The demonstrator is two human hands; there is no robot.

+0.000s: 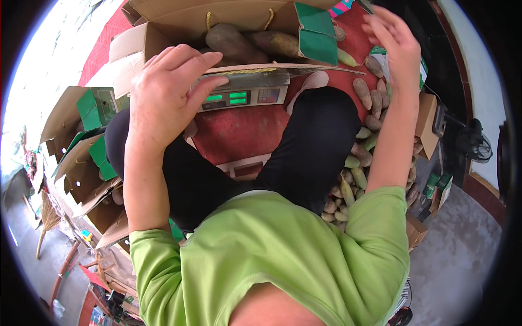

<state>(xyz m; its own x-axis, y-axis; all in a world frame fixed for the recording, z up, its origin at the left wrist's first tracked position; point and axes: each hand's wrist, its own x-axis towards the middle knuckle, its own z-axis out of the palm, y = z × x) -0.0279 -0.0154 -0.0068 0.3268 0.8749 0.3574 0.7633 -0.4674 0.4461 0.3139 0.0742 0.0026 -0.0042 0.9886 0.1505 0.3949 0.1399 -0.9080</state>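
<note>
My left hand (171, 84) is at the left end of an open cardboard box, with its fingers above the front flap (304, 68) and its thumb below, closed around the flap's edge. Large brown-skinned tubers (231, 43) lie inside the box, by yellow cord handles. The box rests on a scale with a lit green display (238, 98), just below the flap. Raised beyond the box's right end, my right hand (394, 41) has bent fingers that are apart. By its fingertips is a thin grey thing (365, 6), too cut off to name.
Several tubers (361, 89) are heaped along the red surface (244, 130) right of my knees. More open cartons (81, 146) stand at left. A black fan (474, 142) is at far right, a broom (48, 214) at far left. Both my legs flank the scale.
</note>
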